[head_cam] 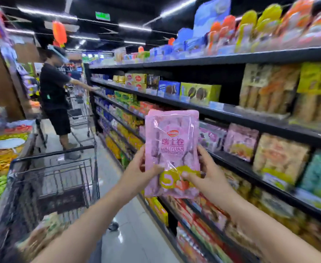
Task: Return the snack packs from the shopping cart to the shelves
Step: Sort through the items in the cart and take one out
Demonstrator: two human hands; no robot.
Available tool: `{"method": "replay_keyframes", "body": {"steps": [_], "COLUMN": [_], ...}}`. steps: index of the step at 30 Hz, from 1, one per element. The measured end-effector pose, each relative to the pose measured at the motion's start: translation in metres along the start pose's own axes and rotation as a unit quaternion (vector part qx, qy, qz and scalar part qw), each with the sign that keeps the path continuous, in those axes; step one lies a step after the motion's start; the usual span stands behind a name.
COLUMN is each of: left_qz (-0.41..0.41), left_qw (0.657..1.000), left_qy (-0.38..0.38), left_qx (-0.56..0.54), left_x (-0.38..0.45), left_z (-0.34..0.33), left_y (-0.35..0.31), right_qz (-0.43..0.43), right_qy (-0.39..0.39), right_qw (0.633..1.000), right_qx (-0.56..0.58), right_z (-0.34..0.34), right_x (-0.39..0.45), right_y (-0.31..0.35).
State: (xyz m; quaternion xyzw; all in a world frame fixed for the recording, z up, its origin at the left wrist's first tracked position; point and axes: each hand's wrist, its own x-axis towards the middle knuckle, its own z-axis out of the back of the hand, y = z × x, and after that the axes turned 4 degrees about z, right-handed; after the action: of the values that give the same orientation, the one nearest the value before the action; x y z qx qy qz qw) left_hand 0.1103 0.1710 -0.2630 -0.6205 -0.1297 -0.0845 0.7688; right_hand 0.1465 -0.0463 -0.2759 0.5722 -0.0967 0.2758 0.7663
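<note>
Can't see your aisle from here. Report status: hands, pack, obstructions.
Left hand and right hand both gripping pink snack pack, upright before shelves. Cart at left. Another shopper further down aisle, not blocking.

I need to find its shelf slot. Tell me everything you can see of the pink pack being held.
The pink snack pack is a glossy, crinkled plastic bag, sealed and upright, with red lettering reading JIALIYUAN and a yellow swirl with a strawberry near the bottom. The left hand and right hand pinch its lower edges, thumbs in front. It is held in front of the shelves.
</note>
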Motion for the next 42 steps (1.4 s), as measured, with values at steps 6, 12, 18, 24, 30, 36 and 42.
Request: {"method": "replay_keyframes", "body": {"steps": [6,12,18,24,30,36,42], "left_qz": [-0.007,-0.053,-0.094,-0.112,-0.101,-0.051,-0.022], "left_qw": [0.997,0.984,0.962,0.946,0.931,0.939,0.96], "left_qy": [0.066,0.153,0.244,0.293,0.335,0.318,0.254], "left_qx": [-0.037,-0.068,-0.073,-0.087,-0.106,-0.118,-0.116], "left_x": [-0.014,-0.026,-0.044,-0.069,-0.08,-0.071,-0.039], "left_z": [-0.118,-0.187,-0.224,-0.244,-0.252,-0.253,-0.257], "left_y": [-0.002,-0.03,-0.047,-0.053,-0.047,-0.038,-0.037], "right_qz": [-0.032,-0.076,-0.138,-0.181,-0.198,-0.197,-0.166], "right_qy": [-0.053,-0.148,-0.237,-0.283,-0.307,-0.285,-0.237], "right_qw": [0.991,0.975,0.938,0.912,0.893,0.898,0.92], "right_qx": [-0.122,-0.146,-0.214,-0.237,-0.263,-0.272,-0.263], "right_z": [0.099,0.152,0.157,0.151,0.144,0.152,0.179], "right_x": [-0.09,-0.159,-0.224,-0.266,-0.288,-0.277,-0.237], "right_y": [0.008,0.033,0.063,0.084,0.085,0.066,0.039]}}
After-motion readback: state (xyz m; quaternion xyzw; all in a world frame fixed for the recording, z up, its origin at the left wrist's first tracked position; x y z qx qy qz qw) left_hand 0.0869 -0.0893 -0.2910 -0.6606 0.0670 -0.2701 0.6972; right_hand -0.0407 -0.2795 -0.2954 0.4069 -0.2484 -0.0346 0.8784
